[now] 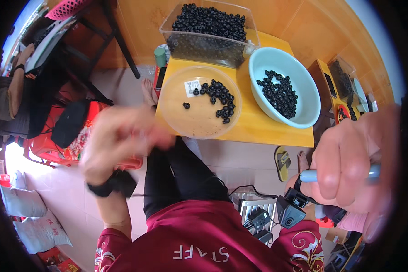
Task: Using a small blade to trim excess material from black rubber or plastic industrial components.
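My right hand (344, 158) is raised at the right, its fingers wrapped round a slim light-blue rod (308, 176). Most of the rod is hidden in the fist, so its kind does not show. My left hand (122, 138) is smeared by motion near the left edge of the round clear lid (174, 119); whether it holds anything cannot be made out. Small black ring-like parts (221, 94) lie scattered on the lid, beside a white label. To the right of the lid, a light-blue basin (309, 97) holds more of these parts.
The yellow table (258, 133) also bears a clear plastic bin (204, 50) heaped with black parts. At the left, another person's arm (17, 86) shows near a red stool (47, 143). A metal rack (254, 204) and a slipper (282, 164) are below. White sacks (41, 233) stand lower left.
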### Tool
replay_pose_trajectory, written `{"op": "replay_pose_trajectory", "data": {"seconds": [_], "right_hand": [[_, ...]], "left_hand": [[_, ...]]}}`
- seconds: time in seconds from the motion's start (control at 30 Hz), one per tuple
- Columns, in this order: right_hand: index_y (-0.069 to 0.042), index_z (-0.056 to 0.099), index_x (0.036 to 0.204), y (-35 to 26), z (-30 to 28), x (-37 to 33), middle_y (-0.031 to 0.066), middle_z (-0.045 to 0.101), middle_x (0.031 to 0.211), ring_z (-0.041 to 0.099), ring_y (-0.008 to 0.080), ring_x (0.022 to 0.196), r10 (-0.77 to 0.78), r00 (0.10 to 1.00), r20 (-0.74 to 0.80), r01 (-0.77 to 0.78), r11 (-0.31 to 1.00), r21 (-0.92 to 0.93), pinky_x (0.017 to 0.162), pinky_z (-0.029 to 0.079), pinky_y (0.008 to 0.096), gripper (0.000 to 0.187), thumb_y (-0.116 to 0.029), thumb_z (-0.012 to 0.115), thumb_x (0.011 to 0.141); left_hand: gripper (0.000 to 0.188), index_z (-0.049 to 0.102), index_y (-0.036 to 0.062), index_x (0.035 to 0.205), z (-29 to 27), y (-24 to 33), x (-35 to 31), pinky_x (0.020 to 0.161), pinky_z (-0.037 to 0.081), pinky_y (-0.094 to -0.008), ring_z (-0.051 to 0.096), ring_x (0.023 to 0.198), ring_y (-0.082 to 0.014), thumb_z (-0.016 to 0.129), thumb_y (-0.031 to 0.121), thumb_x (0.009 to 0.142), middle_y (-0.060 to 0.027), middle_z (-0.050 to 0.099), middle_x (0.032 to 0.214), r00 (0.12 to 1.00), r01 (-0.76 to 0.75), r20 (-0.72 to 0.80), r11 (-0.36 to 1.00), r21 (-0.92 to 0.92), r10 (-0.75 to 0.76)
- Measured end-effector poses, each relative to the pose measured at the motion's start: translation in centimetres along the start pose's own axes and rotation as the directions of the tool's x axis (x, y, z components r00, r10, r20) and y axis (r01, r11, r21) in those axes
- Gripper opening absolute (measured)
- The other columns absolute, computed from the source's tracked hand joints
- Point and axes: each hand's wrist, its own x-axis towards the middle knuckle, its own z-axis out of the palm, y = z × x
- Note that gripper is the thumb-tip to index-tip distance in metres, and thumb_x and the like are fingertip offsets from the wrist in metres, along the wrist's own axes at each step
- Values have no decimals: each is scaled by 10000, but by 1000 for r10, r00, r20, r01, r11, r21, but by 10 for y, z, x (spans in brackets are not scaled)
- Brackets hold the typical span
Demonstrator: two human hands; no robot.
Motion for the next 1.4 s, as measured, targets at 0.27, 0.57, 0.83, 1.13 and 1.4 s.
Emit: {"op": "replay_pose_trajectory", "data": {"seconds": [0.27,0.57,0.83,1.13,1.4], "right_hand": [[-145,306,1393,45,32,-12,100,543,608,424,133,393,-582,667,-465,510,812,-284,337,310,264,701,-139,682,801],[57,468,1190,179,22,-57,58,538,645,327,30,420,-228,299,-926,262,953,-150,434,302,170,466,-199,608,826],[-10,557,1110,222,31,-40,11,526,653,324,6,455,-48,171,-984,-179,981,-79,424,218,153,295,-186,524,876],[9,617,1063,218,35,-23,69,627,790,561,126,657,-142,359,-922,-447,842,-304,632,458,241,236,-47,545,845],[-41,633,1064,216,43,-7,98,589,687,538,169,516,-210,548,-810,-612,560,-559,492,418,289,250,-78,613,817]], "left_hand": [[240,634,-17,960,35,-157,69,728,478,-339,612,791,-257,608,20,724,-159,626,907,966,217,-229,858,466,-119],[170,619,33,836,56,-178,79,727,444,-433,568,830,-356,562,24,676,-171,566,836,969,162,-247,705,690,20],[235,555,22,852,60,-158,75,638,457,-293,597,702,-192,681,41,655,-91,597,796,954,211,-251,964,160,-167],[145,588,19,954,81,-120,-6,705,493,-247,590,759,-132,621,8,813,-47,618,872,926,-43,-183,390,-920,-331],[183,567,29,989,104,-131,-27,719,499,-229,584,793,-104,629,25,817,-43,603,907,939,-99,-158,199,-975,-307]]}}
